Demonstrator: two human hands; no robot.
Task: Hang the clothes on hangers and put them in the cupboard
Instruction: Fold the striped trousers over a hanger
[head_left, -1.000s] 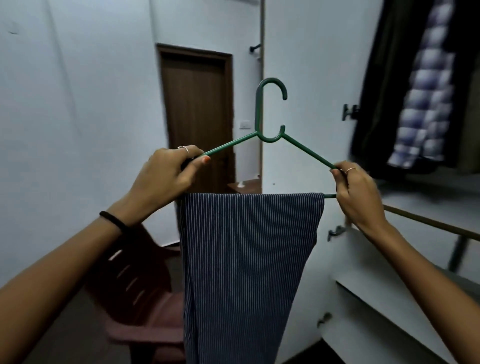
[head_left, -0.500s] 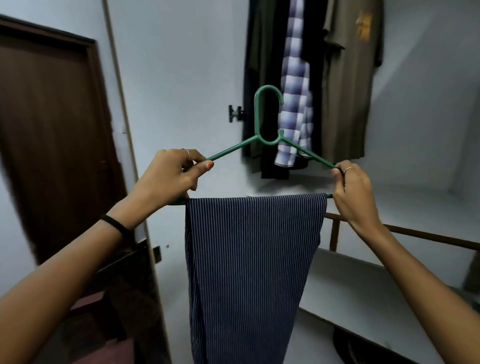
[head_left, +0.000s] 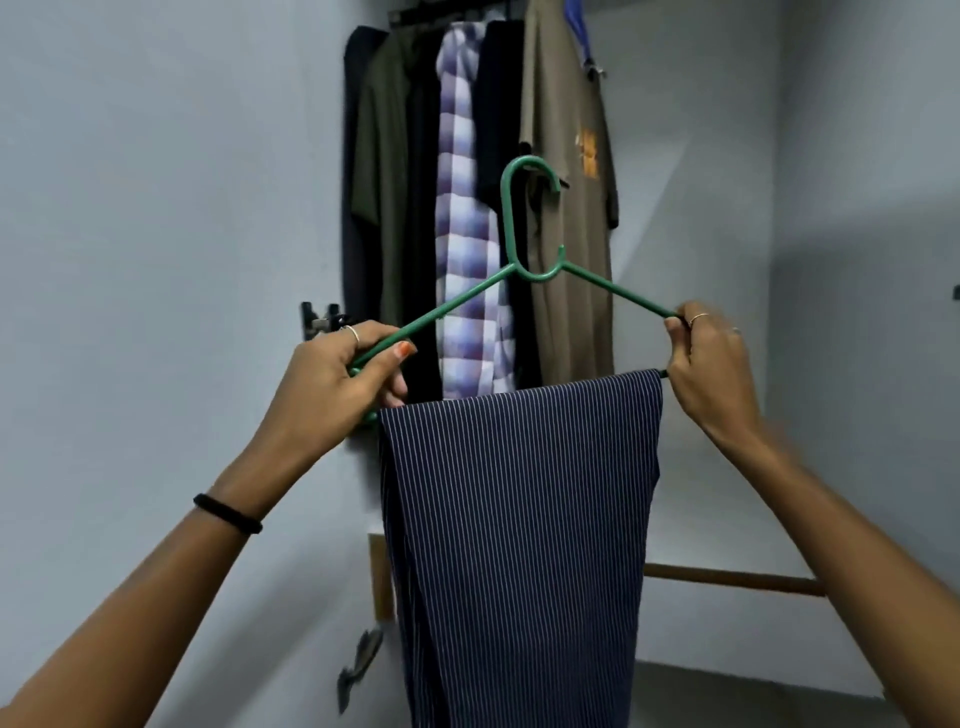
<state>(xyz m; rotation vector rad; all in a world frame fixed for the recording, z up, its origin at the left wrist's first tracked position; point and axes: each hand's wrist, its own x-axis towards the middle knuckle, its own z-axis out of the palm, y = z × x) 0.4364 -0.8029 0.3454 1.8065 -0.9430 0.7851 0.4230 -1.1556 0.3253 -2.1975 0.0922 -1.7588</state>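
the left hand (head_left: 337, 384) and right hand (head_left: 711, 364) each grip an end of the green hanger (head_left: 519, 234), with the striped trousers (head_left: 519, 519) draped over its bar, in front of the cupboard. tilt it and the trousers could slide off. farther in, the hook might snag the hanging shirts (head_left: 467, 208) while reaching for the rail.

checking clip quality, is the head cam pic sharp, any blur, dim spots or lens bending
Head view: dim, flat light, no glare; green hanger and striped trousers sharp; right hand slightly smeared; handle low on the cupboard door blurred; hanging clothes murky; forearms stretched by the wide-angle lens.
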